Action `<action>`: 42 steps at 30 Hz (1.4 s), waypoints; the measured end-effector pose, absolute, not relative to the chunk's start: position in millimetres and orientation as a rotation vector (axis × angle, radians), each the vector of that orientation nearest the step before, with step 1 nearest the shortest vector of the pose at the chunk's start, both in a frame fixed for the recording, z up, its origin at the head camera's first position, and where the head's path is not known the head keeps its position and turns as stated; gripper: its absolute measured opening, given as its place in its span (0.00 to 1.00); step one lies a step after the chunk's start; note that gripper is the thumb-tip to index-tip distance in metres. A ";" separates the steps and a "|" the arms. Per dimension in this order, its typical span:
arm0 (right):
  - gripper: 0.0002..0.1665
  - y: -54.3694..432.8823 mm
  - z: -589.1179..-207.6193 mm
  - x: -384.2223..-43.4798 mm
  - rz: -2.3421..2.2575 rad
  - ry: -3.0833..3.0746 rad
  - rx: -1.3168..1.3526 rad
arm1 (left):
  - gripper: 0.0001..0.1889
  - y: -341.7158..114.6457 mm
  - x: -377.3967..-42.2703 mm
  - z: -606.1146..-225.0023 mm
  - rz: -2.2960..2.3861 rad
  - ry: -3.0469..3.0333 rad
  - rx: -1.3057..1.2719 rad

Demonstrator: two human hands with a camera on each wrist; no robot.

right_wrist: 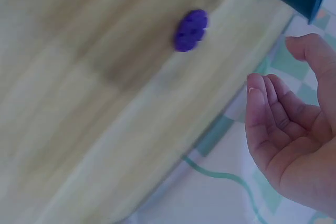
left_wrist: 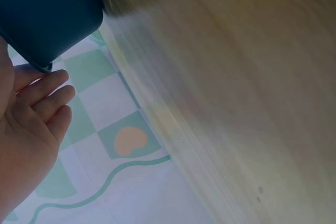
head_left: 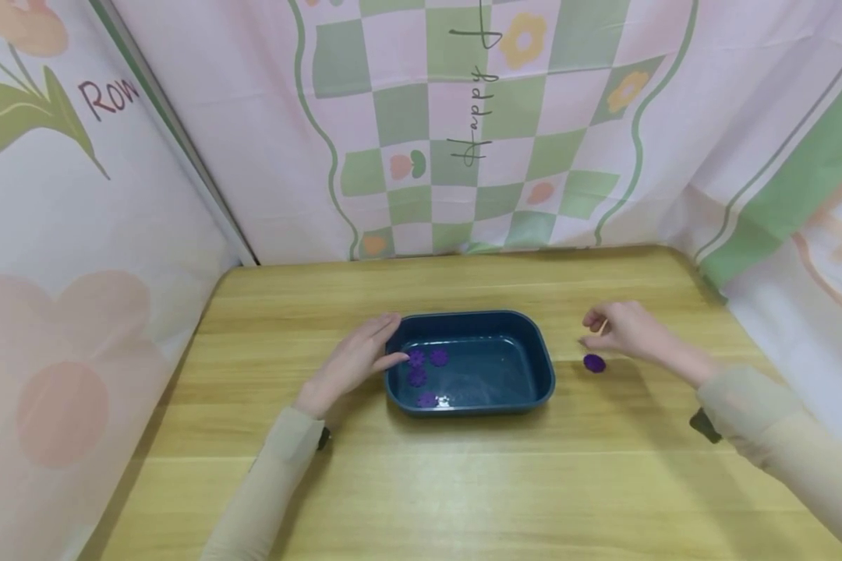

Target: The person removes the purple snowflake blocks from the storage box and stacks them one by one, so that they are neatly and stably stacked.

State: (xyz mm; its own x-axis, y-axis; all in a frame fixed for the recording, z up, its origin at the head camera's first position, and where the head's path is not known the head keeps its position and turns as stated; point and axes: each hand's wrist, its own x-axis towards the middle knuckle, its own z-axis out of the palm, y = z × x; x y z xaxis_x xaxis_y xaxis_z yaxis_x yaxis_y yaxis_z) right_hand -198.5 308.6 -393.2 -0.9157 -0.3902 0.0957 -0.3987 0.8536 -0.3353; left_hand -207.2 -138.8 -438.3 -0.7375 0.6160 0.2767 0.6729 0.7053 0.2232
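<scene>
A dark blue rectangular basin [head_left: 494, 378] with rounded corners sits mid-table. Several purple notched discs [head_left: 417, 377] lie on its floor toward the left side. My left hand [head_left: 354, 354] rests at the basin's left end, thumb over the rim and fingers along the far corner; in the left wrist view its fingers lie beside the rim. To the right of the basin, one more purple disc [head_left: 594, 363] with small holes [right_wrist: 190, 30] lies on the wood. Just above that disc hovers my right hand [head_left: 624, 329], its thumb and bent fingers apart with nothing between them.
The pale wooden table [head_left: 463, 483] ends at a printed curtain [head_left: 456, 156] behind the basin. More printed cloth hangs along the left [head_left: 98, 312] and right sides. Dark pieces show under both sleeves [head_left: 751, 409] near the wrists.
</scene>
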 end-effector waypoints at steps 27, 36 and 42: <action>0.13 231.4 -362.6 -200.0 0.630 -2.901 0.901 | 0.36 -138.4 -208.5 -439.8 -0.472 -2.745 -1.036; 0.13 209.0 -367.5 -205.0 0.689 -2.911 0.970 | 0.37 -138.4 -208.0 -439.8 -0.473 -2.755 -1.034; 0.14 195.7 -371.8 -208.7 0.718 -2.919 0.982 | 0.37 -137.9 -208.4 -438.8 -0.469 -2.766 -1.031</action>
